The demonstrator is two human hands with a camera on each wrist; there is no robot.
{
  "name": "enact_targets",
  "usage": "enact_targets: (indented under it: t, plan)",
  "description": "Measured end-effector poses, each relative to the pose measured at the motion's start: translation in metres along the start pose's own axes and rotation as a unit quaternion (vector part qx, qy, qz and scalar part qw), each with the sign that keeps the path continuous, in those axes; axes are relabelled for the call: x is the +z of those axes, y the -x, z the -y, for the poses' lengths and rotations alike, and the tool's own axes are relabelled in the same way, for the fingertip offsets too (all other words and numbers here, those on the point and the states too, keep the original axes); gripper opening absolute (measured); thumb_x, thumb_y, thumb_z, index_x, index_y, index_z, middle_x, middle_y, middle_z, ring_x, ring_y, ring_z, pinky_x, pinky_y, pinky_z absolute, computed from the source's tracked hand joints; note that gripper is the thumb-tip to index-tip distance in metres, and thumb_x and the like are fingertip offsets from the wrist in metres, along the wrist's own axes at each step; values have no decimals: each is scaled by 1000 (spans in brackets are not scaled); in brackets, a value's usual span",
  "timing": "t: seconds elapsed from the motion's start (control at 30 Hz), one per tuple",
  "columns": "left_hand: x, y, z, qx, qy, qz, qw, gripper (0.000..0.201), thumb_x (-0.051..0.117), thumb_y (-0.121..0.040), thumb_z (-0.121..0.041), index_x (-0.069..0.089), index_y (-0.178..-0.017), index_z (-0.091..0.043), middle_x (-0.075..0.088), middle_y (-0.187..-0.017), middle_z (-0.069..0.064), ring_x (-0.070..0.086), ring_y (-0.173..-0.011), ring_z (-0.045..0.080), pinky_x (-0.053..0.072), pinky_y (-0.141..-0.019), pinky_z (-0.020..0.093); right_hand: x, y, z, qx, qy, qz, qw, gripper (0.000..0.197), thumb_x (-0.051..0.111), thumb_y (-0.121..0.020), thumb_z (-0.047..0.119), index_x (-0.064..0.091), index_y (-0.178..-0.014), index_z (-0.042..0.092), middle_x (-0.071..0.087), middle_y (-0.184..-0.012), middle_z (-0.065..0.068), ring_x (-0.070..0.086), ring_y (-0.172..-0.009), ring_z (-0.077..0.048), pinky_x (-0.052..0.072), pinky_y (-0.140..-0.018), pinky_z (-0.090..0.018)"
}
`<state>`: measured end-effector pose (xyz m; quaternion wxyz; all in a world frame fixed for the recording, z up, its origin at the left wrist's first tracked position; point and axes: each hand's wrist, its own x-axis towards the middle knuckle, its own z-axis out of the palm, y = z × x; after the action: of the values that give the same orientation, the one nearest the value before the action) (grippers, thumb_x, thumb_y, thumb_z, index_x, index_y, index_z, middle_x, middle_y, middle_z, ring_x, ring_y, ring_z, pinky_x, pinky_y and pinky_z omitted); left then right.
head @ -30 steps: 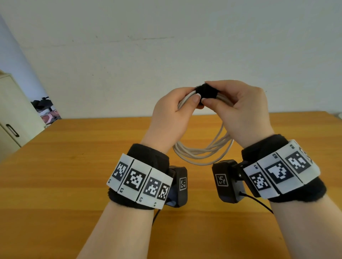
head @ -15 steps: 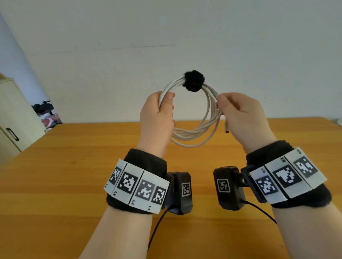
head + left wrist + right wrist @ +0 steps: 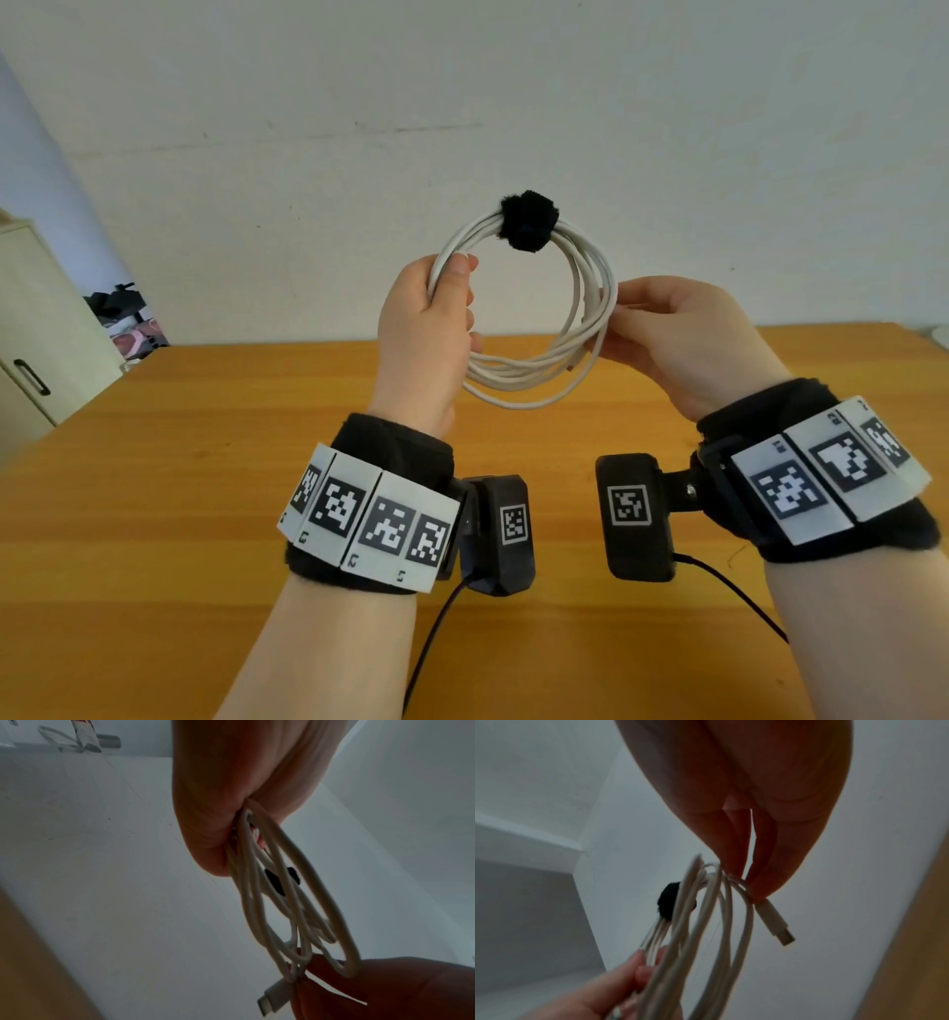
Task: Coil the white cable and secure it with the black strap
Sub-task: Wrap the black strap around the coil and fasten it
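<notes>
Held upright above the wooden tabletop point(image 3: 154, 488), a light, springy white cable point(image 3: 590, 288) coil bound at its top by a fuzzy black strap point(image 3: 529, 221) is gripped at either side, left hand point(image 3: 426, 329) fingers curled round the strands, right hand point(image 3: 683, 339) pinching them, probably the safest holds.

Wooden counter point(image 3: 154, 514) abuts a plain white wall point(image 3: 667, 128) bearing faint scuff marks. Cream cabinet point(image 3: 31, 329) with dark handle stands at left.
</notes>
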<state>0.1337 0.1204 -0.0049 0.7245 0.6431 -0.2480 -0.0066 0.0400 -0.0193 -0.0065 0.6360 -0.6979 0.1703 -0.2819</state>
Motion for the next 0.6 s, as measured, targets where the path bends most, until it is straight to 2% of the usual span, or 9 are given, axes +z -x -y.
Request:
enact_targets:
  t: [0.07,0.17,0.23,0.27,0.33,0.43,0.6]
  plan:
    - [0,0,0,1,-2,-3,1000,19,40,-99,-25,56,-104,-16,40,-74,-4,38,-58,7,38,-53,20,0,1,3,24,-64,7,998,19,51,-91,1,63,-104,-6,68,-91,-19,70,-78,-25,60,-70,-28]
    - [-1,0,0,9,-12,-7,1000,19,40,-99,-25,56,-104,-16,41,-74,-4,38,-59,7,38,-53,20,0,1,7,51,-142,10,988,21,49,-92,11,64,-94,-4,68,-87,-18,69,-81,-28,60,-74,-34]
    - [-1,0,0,20,-23,-3,1000,19,40,-99,-24,56,-104,-15,41,-74,-4,38,-59,8,38,-53,20,1,2,8,59,-144,35,987,24,56,-89,22,64,-89,0,66,-80,-13,67,-76,-25,59,-74,-33]
    - [0,0,0,25,-32,0,999,19,40,-99,-25,56,-104,-15,42,-74,-4,38,-60,8,38,-53,20,2,3,8,56,-121,50,990,23,61,-87,22,64,-90,-1,64,-78,-12,66,-73,-23,59,-71,-30]
    - [1,1,-1,33,-46,8,998,20,41,-99,-25,56,-106,-14,43,-74,-5,39,-60,8,38,-55,21,5,4,5,45,-75,54,995,21,67,-82,11,65,-94,-5,64,-78,-11,66,-70,-20,58,-65,-25]
    - [3,2,-1,38,-57,22,997,21,41,-99,-26,56,-107,-14,44,-75,-5,40,-62,10,39,-56,24,3,2,3,58,-53,36,996,20,63,-81,-3,62,-100,-8,64,-77,-11,65,-68,-19,60,-67,-25]
    - [4,3,0,29,-58,28,998,21,40,-99,-26,57,-107,-16,45,-76,-5,42,-64,10,40,-58,25,5,2,7,80,-74,37,993,18,56,-80,-9,55,-94,2,52,-71,-11,55,-64,-20,53,-62,-26]
